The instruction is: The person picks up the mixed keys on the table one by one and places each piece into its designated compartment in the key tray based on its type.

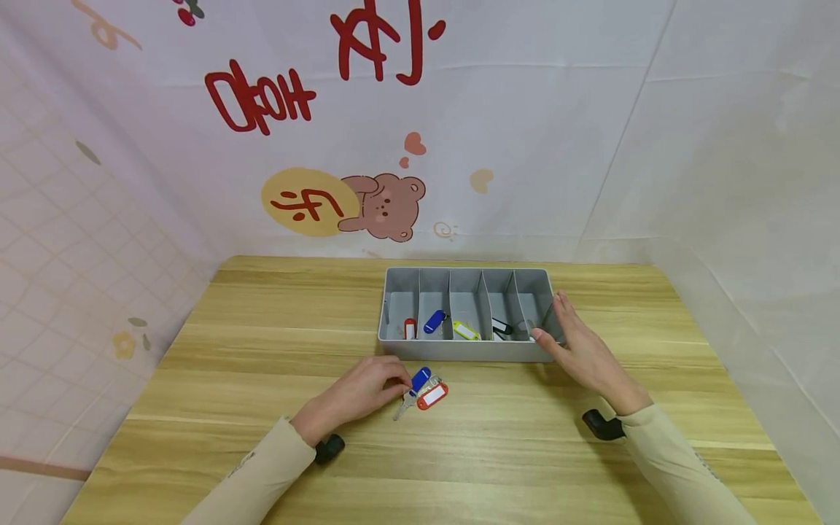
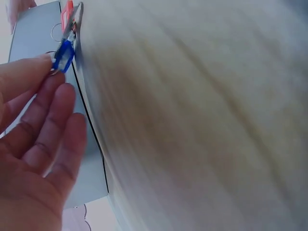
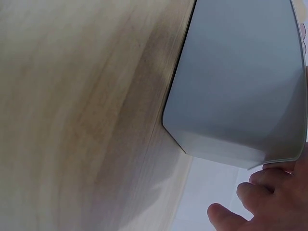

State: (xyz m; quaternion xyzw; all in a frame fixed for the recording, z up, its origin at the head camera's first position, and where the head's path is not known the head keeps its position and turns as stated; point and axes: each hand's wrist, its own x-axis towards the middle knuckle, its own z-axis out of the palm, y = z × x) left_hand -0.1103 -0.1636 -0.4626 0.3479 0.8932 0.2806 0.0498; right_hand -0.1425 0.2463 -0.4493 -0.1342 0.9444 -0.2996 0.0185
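My left hand (image 1: 367,390) pinches one end of a blue key tag (image 1: 421,379) between thumb and forefinger, in front of the grey compartment box (image 1: 466,351). A silver key (image 1: 402,408) hangs or lies by that tag. Touching or just beside them is a red key tag (image 1: 433,396) with a white label. In the left wrist view the blue tag (image 2: 63,57) shows at the fingertips and the other fingers are loosely bent. My right hand (image 1: 587,357) rests at the box's right front corner, thumb over the front rim, straight fingers along the outer right side.
Upright dividers split the box into several compartments. Inside lie a red tag (image 1: 410,328), a blue tag (image 1: 434,321), a yellow tag (image 1: 466,330) and black tags (image 1: 502,326). The box stands on a wooden table (image 1: 512,452), near the printed cloth (image 1: 525,131) behind.
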